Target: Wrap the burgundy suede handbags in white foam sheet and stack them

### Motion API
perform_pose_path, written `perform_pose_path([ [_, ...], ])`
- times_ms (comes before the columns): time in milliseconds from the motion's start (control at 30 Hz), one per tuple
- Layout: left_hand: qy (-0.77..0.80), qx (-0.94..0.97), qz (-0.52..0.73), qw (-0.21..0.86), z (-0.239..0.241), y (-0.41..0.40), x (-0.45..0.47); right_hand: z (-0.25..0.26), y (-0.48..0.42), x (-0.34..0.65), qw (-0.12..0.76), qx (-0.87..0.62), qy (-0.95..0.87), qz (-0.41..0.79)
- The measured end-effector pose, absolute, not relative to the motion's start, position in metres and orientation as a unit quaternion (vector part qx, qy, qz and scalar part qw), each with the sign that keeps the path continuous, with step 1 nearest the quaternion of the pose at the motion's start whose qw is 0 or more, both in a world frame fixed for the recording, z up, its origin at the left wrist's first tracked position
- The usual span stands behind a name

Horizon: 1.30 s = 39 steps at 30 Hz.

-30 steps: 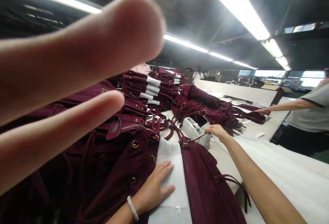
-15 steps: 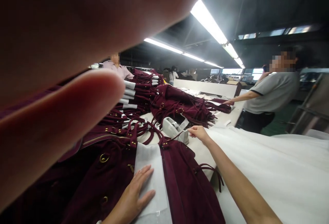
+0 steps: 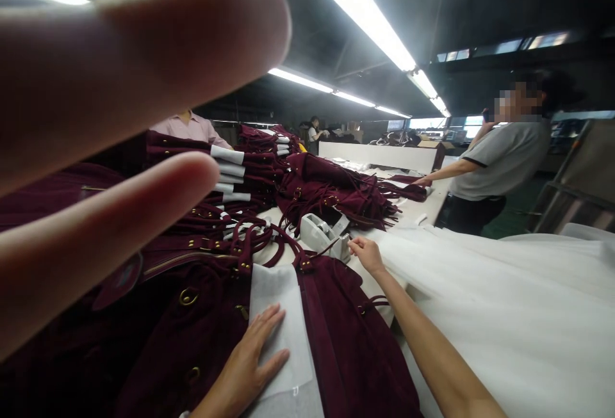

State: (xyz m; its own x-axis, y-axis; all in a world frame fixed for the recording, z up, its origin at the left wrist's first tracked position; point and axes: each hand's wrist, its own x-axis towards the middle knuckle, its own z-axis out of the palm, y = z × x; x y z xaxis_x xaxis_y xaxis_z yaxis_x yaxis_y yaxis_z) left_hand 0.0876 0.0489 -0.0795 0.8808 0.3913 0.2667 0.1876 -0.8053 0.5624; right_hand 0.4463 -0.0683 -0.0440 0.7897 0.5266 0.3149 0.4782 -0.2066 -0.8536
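My left hand (image 3: 252,354) lies flat with fingers spread on a white paper strip (image 3: 281,287), which is laid over a burgundy bag (image 3: 341,322) with brass rings. My right hand (image 3: 366,253) reaches forward, its thumb and forefinger pinched at the cutter end of a pale grey tape dispenser (image 3: 314,232). The clear tape at those fingertips is barely visible. A thin burgundy strap runs from the bag's handle toward the dispenser. Large blurred fingers (image 3: 192,27), apart from my two working hands, hang close before the lens at left.
Stacked burgundy bags (image 3: 254,168) with white wraps fill the table behind. White sheeting (image 3: 504,290) covers the right side. A person in a grey shirt (image 3: 500,155) stands at right, one hand on bag pieces. Someone in a pink shirt (image 3: 189,128) is behind the stack.
The blurred fingers before the lens have drawn back to the left and spread apart, uncovering more of the room. The view has shifted slightly. My two hands keep their places.
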Motion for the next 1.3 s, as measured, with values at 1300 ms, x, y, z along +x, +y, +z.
perform_pose_path([
  [1300,0.134,0.909,0.172,0.354,-0.077,0.050,0.094,-0.033,-0.094,0.130,0.572,-0.731,-0.147,0.340],
])
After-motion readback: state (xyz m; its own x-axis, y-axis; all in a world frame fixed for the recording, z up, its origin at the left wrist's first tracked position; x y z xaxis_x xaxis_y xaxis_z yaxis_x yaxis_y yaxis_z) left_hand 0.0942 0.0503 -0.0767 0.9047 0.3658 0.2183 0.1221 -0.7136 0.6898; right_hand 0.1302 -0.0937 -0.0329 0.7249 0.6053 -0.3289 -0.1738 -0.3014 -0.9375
